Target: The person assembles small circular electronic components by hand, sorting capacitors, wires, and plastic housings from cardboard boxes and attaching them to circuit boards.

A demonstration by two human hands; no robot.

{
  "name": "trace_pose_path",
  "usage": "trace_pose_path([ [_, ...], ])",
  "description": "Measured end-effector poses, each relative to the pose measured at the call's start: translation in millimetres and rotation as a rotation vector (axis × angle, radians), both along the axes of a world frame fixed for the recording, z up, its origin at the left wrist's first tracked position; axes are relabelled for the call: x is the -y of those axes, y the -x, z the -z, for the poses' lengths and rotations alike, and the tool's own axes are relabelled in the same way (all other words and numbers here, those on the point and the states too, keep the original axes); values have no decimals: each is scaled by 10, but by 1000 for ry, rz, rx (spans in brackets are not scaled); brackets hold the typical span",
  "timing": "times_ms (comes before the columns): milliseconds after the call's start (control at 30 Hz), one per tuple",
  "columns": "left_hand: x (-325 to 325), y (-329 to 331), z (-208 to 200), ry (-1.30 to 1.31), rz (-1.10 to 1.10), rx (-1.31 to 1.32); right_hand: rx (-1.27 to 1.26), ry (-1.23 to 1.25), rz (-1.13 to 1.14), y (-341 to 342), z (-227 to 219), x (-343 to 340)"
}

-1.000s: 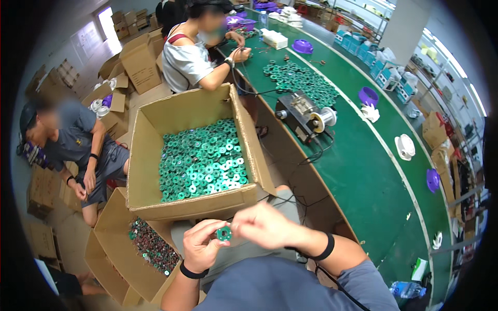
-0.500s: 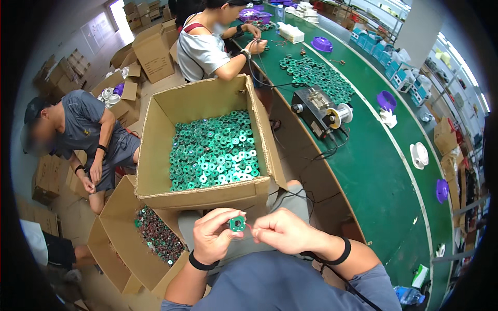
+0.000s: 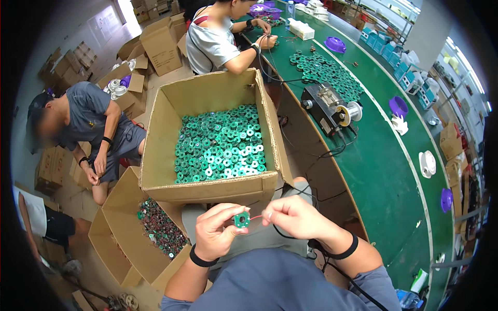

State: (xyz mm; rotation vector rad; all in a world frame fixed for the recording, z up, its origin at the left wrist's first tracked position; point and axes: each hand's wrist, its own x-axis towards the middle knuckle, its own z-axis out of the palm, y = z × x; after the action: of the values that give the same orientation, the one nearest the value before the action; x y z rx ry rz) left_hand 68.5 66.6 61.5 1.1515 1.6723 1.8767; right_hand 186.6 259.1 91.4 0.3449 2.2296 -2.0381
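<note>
Between the thumb and fingers of my left hand (image 3: 215,230) is a small green ring-shaped circuit board (image 3: 241,220). A thin red wire (image 3: 256,217) runs from the board's right side toward my right hand (image 3: 295,216), whose thumb and forefinger are pinched at its far end. Both hands are above my lap, just in front of a large cardboard box (image 3: 218,194) holding a heap of similar green ring boards (image 3: 220,145). Down to the left, another open carton (image 3: 127,215) contains ring boards with dark red wires (image 3: 162,228).
On my right, the green workbench (image 3: 373,171) carries a black machine with a wire spool (image 3: 329,109), spread-out ring boards (image 3: 327,75) and purple bowls (image 3: 398,106). One person (image 3: 215,41) works at the bench; another (image 3: 98,124) sits at the left. Black cables hang beside the bench.
My right hand has drawn a little away from the board, so more red wire shows between the hands. The board has turned slightly in my left fingers. The whole view has shifted slightly.
</note>
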Motion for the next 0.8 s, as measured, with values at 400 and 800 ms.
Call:
trace_pose_path([
  [400, -5, 43, -10, 21, -49, -88, -177, -138, -75, -25, -153, 111],
  [800, -26, 40, -43, 82, -52, -75, -124, -222, -161, 2, -377, 136],
])
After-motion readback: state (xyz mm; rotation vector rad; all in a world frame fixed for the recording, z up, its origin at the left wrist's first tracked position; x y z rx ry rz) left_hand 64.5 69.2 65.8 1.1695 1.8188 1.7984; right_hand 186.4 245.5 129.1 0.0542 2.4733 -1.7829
